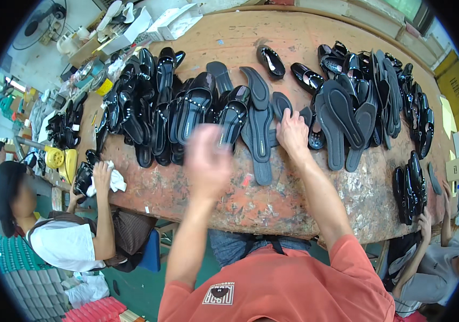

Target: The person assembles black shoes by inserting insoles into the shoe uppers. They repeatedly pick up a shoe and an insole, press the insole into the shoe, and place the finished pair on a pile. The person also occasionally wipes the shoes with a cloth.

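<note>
While right fingers (289, 119) touch an insole (281, 103), table edge (261, 231) lies apart.

A shoe workshop is indicated: a stained table (288, 196) is crowded with black shoes (200, 94) and insoles (262, 137), edged by tins (102, 85), perhaps of glue.

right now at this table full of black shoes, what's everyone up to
The camera wearer's right hand has its fingers at a dark insole. Their left hand is blurred in front of studded black shoes; whether it holds anything is unclear. At left, a co-worker handles a black shoe with a white cloth. At right, another person's hand is beside upright black shoes.
</note>
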{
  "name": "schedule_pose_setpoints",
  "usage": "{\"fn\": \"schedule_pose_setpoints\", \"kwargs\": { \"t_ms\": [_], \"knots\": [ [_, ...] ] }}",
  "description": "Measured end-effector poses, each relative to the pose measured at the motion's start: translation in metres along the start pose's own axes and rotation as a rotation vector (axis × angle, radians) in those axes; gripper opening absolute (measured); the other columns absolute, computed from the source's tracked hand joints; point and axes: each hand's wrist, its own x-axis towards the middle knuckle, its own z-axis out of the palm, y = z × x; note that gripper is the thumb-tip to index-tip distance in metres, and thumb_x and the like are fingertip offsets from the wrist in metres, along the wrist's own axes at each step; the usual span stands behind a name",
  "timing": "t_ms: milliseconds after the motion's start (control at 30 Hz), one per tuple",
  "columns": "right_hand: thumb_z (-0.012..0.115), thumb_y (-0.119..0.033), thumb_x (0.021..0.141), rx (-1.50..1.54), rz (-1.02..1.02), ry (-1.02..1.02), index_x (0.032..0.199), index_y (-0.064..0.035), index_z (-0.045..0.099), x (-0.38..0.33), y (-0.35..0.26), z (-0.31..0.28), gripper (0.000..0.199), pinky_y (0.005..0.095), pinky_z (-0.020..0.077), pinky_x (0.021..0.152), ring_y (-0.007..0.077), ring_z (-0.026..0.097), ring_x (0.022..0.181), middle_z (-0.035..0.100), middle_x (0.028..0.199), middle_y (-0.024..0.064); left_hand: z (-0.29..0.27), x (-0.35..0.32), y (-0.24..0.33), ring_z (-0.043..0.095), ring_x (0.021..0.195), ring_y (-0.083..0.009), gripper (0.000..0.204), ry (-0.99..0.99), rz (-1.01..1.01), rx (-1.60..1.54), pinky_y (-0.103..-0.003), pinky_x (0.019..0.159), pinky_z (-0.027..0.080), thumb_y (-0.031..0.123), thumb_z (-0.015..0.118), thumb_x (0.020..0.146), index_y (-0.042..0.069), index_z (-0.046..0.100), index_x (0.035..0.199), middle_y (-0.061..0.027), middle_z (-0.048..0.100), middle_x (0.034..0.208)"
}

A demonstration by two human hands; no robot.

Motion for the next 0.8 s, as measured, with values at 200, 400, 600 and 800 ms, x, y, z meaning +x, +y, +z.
{"fn": "schedule_pose_setpoints", "kwargs": {
  "t_ms": [200, 400, 600, 800],
  "knots": [
    [0.070, -0.026, 0.103, 1.318, 0.337, -0.103, 0.122, 0.0014, 0.071, 0.030, 0.069, -0.047, 0.034, 0.0356, 0.0576, 0.075, 0.0207, 0.075, 0.084, 0.079, 0.100, 0.0068, 0.130, -0.041, -0.022, 0.050, 0.145, -0.0326, 0.047, -0.466, 0.210, 0.275, -0.052, 0.120, 0.038, 0.026, 0.061, 0.101, 0.006, 0.066, 0.143, -0.0118, 0.063, 0.150],
    [0.063, 0.006, 0.081, 0.757, -0.302, -0.194, 0.116, -0.0074, 0.084, -0.113, 0.093, -0.189, 0.042, 0.0357, 0.0584, 0.082, 0.0258, 0.076, 0.092, 0.083, 0.109, 0.0135, 0.149, -0.001, 0.017, 0.068, 0.118, -0.0335, 0.036, -0.514, 0.017, 0.255, -0.052, 0.108, 0.046, 0.034, 0.071, 0.095, 0.003, 0.079, 0.111, -0.0141, 0.077, 0.111],
    [0.057, 0.000, 0.094, 0.809, 0.102, -0.795, 0.123, -0.0063, 0.080, -0.207, 0.169, -0.172, 0.038, 0.0413, 0.0556, 0.085, 0.0197, 0.069, 0.096, 0.075, 0.100, 0.0112, 0.248, 0.014, 0.035, 0.075, 0.100, -0.0465, 0.028, -0.401, -0.233, -0.030, -0.054, 0.090, 0.060, 0.026, 0.071, 0.094, 0.000, 0.077, 0.103, -0.0286, 0.077, 0.106],
    [0.093, -0.035, 0.079, 0.166, 0.236, -0.483, 0.128, -0.0104, 0.056, -0.234, 0.111, -0.190, 0.066, 0.0533, 0.0572, 0.087, 0.0467, 0.070, 0.106, 0.069, 0.115, 0.0248, 0.140, 0.052, 0.059, 0.073, 0.100, -0.0425, 0.028, -0.313, -0.229, 0.161, -0.051, 0.089, 0.058, 0.027, 0.066, 0.099, 0.005, 0.082, 0.104, -0.0206, 0.075, 0.102]
  ]
}}
